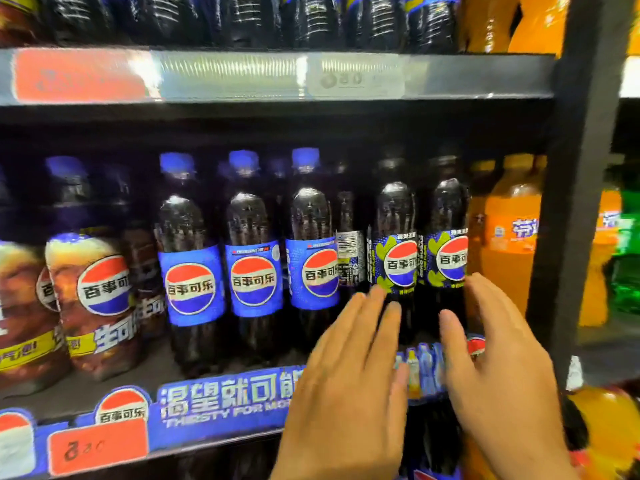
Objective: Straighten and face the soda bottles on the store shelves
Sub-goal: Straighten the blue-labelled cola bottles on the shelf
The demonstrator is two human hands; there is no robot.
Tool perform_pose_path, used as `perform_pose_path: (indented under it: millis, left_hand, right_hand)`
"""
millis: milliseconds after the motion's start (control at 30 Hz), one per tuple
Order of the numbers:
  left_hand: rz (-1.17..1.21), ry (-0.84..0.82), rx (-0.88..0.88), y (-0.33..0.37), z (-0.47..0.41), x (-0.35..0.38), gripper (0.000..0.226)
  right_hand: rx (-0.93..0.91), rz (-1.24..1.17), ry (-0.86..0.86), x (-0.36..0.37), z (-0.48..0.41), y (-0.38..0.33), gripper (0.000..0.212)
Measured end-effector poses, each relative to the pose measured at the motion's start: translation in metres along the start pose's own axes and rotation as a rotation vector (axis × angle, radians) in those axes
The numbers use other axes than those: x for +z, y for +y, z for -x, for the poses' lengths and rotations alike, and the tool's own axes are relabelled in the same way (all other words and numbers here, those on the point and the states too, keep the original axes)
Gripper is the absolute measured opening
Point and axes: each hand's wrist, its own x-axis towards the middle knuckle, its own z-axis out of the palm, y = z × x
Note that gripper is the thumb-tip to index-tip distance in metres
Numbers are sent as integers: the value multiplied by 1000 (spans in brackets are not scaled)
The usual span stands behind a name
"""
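Blue-labelled cola bottles [254,282], three in the front row, stood upright on the middle shelf [104,388] just left of two black-capped bottles [396,265], in front of which the left hand [349,386] and right hand [498,372] were raised, fingers straight and loose, grasping nothing, contact with the bottles unclear.

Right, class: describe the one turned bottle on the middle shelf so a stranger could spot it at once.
Find the middle shelf, with the blue banner along its edge. Look between the blue-label colas and the lime-patterned pair. The bottle set back there shows small print, not the round logo.
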Motion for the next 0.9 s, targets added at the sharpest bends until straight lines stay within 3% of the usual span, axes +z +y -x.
perform_pose_path:
  millis: [100,200,800,900]
  left_hand:
    - [-118,-169,0,13,-6,26,58]
    - [-195,-226,-23,13,-6,37,60]
    - [-333,-179,-73,17,-4,49,63]
    - [-331,-134,-44,18,-6,40,59]
  right_hand:
    - [12,-24,-133,3,3,8,57]
    - [-12,-22,-187,4,2,14,56]
    - [-74,3,-157,12,4,28,56]
    - [-142,-46,-70,5,1,21,44]
